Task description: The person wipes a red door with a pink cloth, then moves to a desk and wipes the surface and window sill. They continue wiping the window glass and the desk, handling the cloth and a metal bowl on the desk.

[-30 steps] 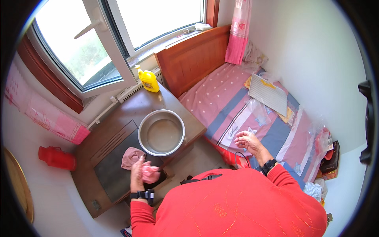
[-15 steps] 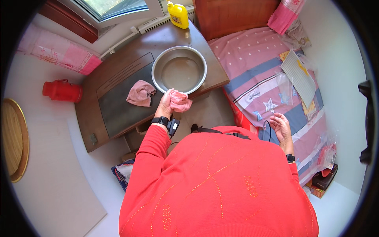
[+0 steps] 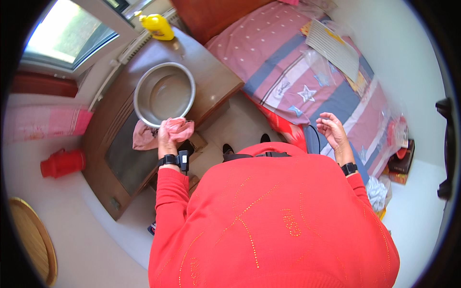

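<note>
A crumpled pink cloth (image 3: 180, 129) is gripped in my left hand (image 3: 165, 138), just at the near rim of a round metal basin (image 3: 191, 91). The basin stands on the brown desk (image 3: 206, 62) and seems to hold some water. Partly behind my left wrist lies another dusty-pink cloth (image 3: 142, 136) on the desk's dark panel. My right hand (image 3: 332, 129) is raised at the bedside, with its fingers loosely curled, apart and holding nothing. A thin dark cable hangs beside it.
A yellow jug (image 3: 157, 26) stands at the desk's far edge beneath the window (image 3: 72, 36). To the left is a red thermos (image 3: 63, 163). On the right is a bed (image 3: 283, 62) with a striped cover, carrying a ridged pale panel (image 3: 333, 50) and clear plastic.
The view has turned to the right, so desk and basin sit farther left. My left hand keeps hold of the pink cloth by the basin. My right hand stays raised and without anything in it.
</note>
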The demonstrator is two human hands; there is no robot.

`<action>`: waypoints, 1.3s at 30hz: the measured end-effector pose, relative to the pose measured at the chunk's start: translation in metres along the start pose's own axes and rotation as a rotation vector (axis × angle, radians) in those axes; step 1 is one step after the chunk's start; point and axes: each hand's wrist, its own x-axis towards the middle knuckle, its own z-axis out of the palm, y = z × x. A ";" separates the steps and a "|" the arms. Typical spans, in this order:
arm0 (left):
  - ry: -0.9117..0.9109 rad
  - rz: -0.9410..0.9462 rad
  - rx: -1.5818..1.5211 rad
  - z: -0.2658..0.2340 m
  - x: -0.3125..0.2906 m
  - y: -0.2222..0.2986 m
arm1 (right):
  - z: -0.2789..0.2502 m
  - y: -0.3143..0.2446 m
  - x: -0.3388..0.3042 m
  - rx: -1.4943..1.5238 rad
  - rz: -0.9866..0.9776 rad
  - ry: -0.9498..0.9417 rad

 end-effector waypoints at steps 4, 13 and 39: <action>0.049 0.023 -0.014 -0.005 -0.022 0.019 | -0.012 0.008 -0.010 0.016 0.001 0.037; 0.082 0.087 -0.028 0.009 -0.027 0.048 | -0.040 0.024 -0.021 0.002 0.023 0.108; -0.761 0.597 1.008 0.469 -0.102 -0.116 | 0.134 -0.080 0.076 0.526 -0.016 -0.740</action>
